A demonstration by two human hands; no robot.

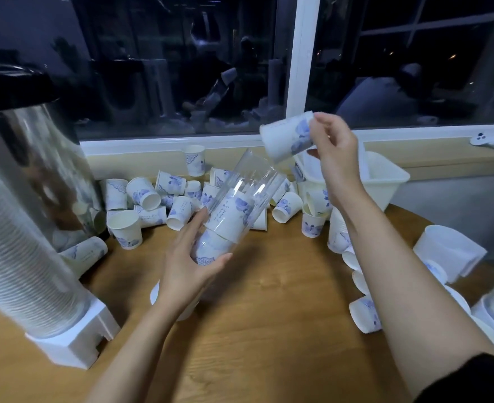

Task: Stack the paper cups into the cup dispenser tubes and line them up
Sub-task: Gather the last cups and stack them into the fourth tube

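Clear tube (241,187) is being held at its lower end by left hand (187,266), clasped between thumb and fingers. Its long axis is slanting up and away to the right, open mouth towards window (181,68). Stacked cups (228,219) are being carried inside. Just beyond the mouth, paper cup (283,139) is being pinched by right hand (333,152), axis nearly level. Loose cups (152,193) are lying behind on table (269,315).
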